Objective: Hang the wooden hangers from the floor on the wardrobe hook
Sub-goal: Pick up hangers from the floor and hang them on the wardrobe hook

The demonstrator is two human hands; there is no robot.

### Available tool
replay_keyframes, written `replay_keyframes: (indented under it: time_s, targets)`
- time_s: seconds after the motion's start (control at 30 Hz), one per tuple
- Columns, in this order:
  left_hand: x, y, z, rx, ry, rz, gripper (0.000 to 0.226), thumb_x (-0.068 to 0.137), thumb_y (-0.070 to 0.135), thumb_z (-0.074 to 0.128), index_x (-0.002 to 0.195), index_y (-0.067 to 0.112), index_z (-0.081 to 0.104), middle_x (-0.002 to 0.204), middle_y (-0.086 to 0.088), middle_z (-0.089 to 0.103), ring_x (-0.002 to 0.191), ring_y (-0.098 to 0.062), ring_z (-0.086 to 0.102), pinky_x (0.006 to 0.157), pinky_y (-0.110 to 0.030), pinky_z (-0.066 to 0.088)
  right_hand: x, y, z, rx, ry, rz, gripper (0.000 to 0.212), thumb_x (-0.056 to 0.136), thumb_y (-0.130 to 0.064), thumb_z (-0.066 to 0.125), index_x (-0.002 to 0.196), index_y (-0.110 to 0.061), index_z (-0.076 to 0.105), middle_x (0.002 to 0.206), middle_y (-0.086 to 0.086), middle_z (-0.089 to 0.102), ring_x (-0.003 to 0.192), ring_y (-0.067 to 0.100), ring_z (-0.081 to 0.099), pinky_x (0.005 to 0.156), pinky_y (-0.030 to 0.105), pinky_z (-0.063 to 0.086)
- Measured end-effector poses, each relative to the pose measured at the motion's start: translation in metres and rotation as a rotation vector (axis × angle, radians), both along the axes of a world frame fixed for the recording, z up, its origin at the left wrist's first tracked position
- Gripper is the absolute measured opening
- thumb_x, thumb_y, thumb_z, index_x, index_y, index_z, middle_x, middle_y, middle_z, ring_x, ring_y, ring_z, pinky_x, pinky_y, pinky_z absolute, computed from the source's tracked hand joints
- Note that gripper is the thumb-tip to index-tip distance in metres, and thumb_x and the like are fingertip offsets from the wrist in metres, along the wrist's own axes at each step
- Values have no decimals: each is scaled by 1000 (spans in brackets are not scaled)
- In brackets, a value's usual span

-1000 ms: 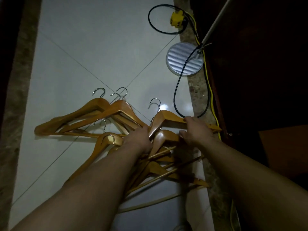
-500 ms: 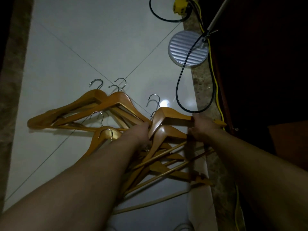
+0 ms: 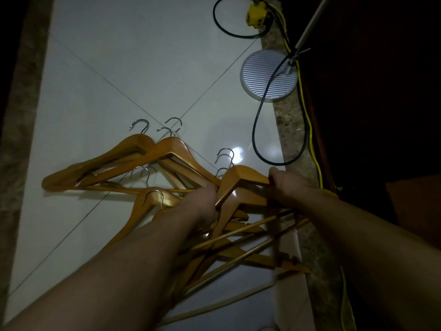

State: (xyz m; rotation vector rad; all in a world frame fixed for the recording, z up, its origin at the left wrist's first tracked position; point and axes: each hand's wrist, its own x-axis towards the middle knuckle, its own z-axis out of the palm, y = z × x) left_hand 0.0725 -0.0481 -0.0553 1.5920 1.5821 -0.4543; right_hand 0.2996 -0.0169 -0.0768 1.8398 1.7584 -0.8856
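Right hand [image 3: 284,185] curls round one arm of the top hanger [image 3: 241,177], left hand [image 3: 205,199] at its other arm, fingers hidden, grip untellable; hanger sits atop the pile [image 3: 167,149] on the floor [image 3: 119,68] at 6 o'clock; pickup step, and the next move likely needs a lift clear of neighbouring hooks.

The pale glossy floor [image 3: 119,68] carries a heap of wooden hangers [image 3: 171,145] under and left of the left hand [image 3: 204,199]. Beyond the right hand [image 3: 286,185] sit a ribbed round base [image 3: 265,75], perhaps a lamp's, and a looping black cable [image 3: 254,130].
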Motion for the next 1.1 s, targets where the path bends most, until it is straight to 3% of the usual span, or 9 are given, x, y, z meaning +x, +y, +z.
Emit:
replay_keyframes:
  time_s: [0.1,0.23,0.37,0.5,0.6,0.87,0.97,1.1]
  targets:
    - [3,-10,0,-31,-19,-34,42,83,18,72,120,15,53,109,-5,63,104,-25,63,86,-36,52,5,2,14,1,62,71,26,92,-38,59,102,-17,46,94,7,58,85,24,54,71,35,45]
    - [8,-24,0,-109,-46,-98,33,83,24,74,114,21,63,105,-2,65,100,-21,64,83,-32,51,10,0,23,-39,48,168,28,93,-37,61,98,-18,42,91,8,58,78,23,51,65,35,41]
    - [5,-18,2,-131,-1,-132,33,84,21,71,116,17,64,109,-5,66,103,-24,64,84,-33,50,9,-4,27,-109,-16,231,30,94,-42,58,102,-18,41,93,9,56,82,27,50,68,35,43]
    - [5,-16,-1,-147,51,-188,39,81,25,72,119,19,65,111,-6,68,102,-25,64,88,-37,52,1,-8,24,-203,-64,298,32,95,-29,57,121,-14,45,116,15,59,95,30,54,73,34,39]
    - [8,-20,-7,-191,96,-240,39,84,26,71,122,20,62,109,-5,66,101,-23,62,86,-37,51,-5,-11,19,-239,-101,323,34,95,-27,56,124,-12,44,121,16,58,101,31,55,73,34,38]
    - [18,-23,-11,-161,178,-280,33,88,26,69,117,14,63,112,-7,66,105,-26,64,90,-39,51,-16,-17,5,-203,-194,408,45,95,-24,58,134,-8,44,131,16,54,118,31,56,89,36,46]
    - [18,-24,-16,-188,190,-244,34,87,29,69,117,16,62,109,-6,66,103,-25,64,90,-39,52,-19,-18,2,-166,-204,406,49,94,-26,60,135,-8,42,129,15,56,116,31,58,83,35,44]
    - [18,-29,-27,-188,184,-151,33,84,29,72,114,18,63,104,-4,65,100,-24,63,89,-38,53,-28,-14,-3,-136,-188,393,52,91,-32,63,133,-10,42,125,13,57,113,30,58,85,38,46]
